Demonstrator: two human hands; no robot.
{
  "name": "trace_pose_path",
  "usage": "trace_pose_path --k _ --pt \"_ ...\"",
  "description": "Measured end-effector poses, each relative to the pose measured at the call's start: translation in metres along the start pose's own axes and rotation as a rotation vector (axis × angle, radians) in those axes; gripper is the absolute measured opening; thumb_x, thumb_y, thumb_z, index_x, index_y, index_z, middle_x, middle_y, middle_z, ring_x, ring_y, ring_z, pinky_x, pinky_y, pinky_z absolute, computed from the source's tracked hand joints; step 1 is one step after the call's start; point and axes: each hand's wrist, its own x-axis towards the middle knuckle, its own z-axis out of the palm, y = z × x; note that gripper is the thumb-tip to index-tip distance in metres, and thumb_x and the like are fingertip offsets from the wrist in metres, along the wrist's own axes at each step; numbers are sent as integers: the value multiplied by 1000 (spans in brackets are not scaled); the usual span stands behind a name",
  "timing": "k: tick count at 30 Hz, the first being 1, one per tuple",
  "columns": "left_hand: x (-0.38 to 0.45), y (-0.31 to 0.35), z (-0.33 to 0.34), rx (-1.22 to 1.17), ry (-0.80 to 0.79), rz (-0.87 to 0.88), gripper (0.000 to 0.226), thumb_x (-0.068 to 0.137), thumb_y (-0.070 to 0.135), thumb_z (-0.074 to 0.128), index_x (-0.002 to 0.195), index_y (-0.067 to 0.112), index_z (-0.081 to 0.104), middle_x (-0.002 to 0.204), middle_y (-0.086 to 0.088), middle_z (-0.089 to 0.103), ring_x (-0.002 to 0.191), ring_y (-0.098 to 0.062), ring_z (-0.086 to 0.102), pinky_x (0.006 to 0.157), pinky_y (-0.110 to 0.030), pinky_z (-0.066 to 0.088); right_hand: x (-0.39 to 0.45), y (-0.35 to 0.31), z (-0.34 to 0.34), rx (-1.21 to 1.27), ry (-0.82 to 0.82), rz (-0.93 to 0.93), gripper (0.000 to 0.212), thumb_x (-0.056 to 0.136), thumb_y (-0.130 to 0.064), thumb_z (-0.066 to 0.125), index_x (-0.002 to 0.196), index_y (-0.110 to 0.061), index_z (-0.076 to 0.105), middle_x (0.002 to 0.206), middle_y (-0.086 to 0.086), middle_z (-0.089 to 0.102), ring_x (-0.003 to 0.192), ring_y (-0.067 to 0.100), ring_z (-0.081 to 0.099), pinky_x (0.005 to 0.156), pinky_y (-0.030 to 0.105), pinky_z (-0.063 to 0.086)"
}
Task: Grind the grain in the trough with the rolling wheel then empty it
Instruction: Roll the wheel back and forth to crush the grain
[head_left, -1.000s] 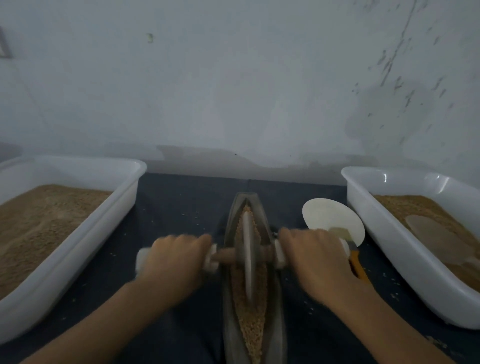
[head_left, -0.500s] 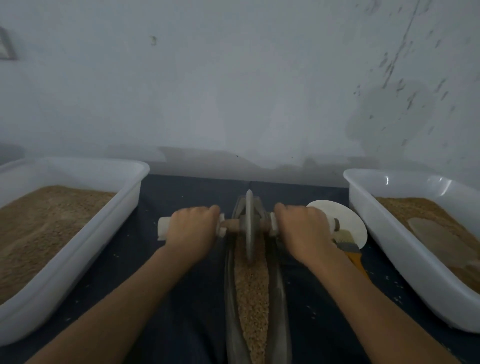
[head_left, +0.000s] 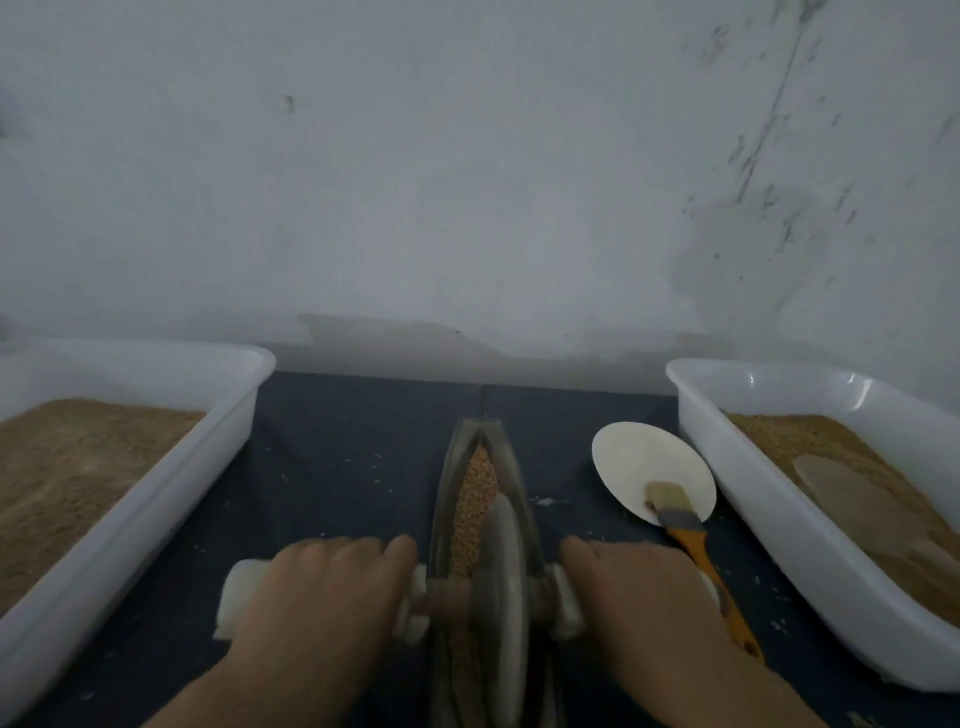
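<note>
Two hands are on the rolling wheel (head_left: 503, 582): your left hand (head_left: 322, 592) curls around the white handle at its 9 o'clock side, your right hand (head_left: 636, 597) curls around the matching handle at its 3 o'clock side. Fingers of both are wrapped over the grips, knuckles up.

Wheel: grey disc, upright on edge, seated in the trough (head_left: 483, 519) at the near part of its length, toward 6 o'clock of the view. Motion blur on the disc.

Trough: narrow, boat-shaped, dark metal, long axis running 12 to 6 o'clock at centre of the dark table (head_left: 337, 467). Pointed far end at 12 o'clock.

Grain (head_left: 475, 499): tan, granular, fills the channel from the wheel out toward 12 o'clock; a strip also shows below the axle toward 6 o'clock.

Outward, at 2 o'clock of the wheel: a white round plate (head_left: 644, 467) lying flat on the table. A brush (head_left: 691, 540) with pale bristles, metal ferrule and orange handle has its bristles resting on the plate; the handle runs toward 5 o'clock, passing just beside your right hand.

At 9 o'clock: left white tub (head_left: 171, 483) holding brown ground material. At 3 o'clock: right white tub (head_left: 779, 499) holding tan grain with a pale flat scoop-like shape on top. Scattered light specks on the table. Grey stained wall (head_left: 467, 182) at 12 o'clock.
</note>
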Motion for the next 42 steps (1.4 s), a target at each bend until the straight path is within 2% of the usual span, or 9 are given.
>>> trace_pose_path --k 9,16,20,24,27,30,34,38,42 --pt "79 -19 36 96 225 -117 23 83 32 65 92 29 44 94 7 63 82 -12 60 70 -28 38 69 12 6 -72 302 91 22 77 -28 72 84 -23 51 78 -3 64 67 18 60 60 30 46" --pt "0 -18 22 -198 -167 -49 26 77 59 51 87 40 36 85 16 49 81 -7 51 80 -36 44 -5 6 3 -21 91 -30 24 90 -38 45 111 -28 53 109 -5 61 99 17 58 74 30 37" --pt "-18 -11 8 -136 -160 27 22 84 54 46 89 39 32 90 17 43 97 -11 54 72 -30 32 -25 3 -1 2 230 -23 24 57 -47 80 74 -35 68 67 -16 62 58 3 60 51 18 41" --pt "16 -19 23 -99 -83 -57 20 83 50 51 89 37 37 85 13 51 83 -11 56 69 -31 39 13 8 -7 -97 65 -9 23 84 -30 60 104 -27 49 102 -5 59 88 16 58 71 30 38" --pt "54 -32 41 -67 84 -107 25 84 42 58 83 37 34 80 13 50 67 -7 47 63 -27 36 46 11 -11 -124 255 -18 43 44 -25 90 70 -22 55 62 -5 58 49 13 52 45 26 37" --pt "75 -36 44 -31 166 -157 34 82 38 61 78 36 27 79 11 51 63 -7 37 61 -27 29 66 11 -14 -153 349 15 42 38 -17 90 62 -18 55 53 -2 56 42 18 53 42 26 36" --pt "50 -31 40 -67 62 -122 32 83 42 60 79 37 28 81 12 52 65 -6 42 62 -27 31 43 8 -17 -133 224 -8 24 79 -31 68 93 -25 49 92 -5 63 78 16 60 64 27 39" --pt "-2 -22 15 -193 -194 -36 25 84 53 54 83 42 31 83 17 44 72 1 41 67 -26 33 4 7 -7 -51 126 -35 28 80 -38 66 104 -26 56 103 -2 64 89 15 62 70 31 44" --pt "-15 -17 5 -144 -230 29 21 87 47 53 91 38 34 93 16 47 85 -8 47 72 -31 31 10 31 5 20 -206 -69 38 105 -26 27 142 -17 28 151 -1 33 136 12 33 104 22 26"
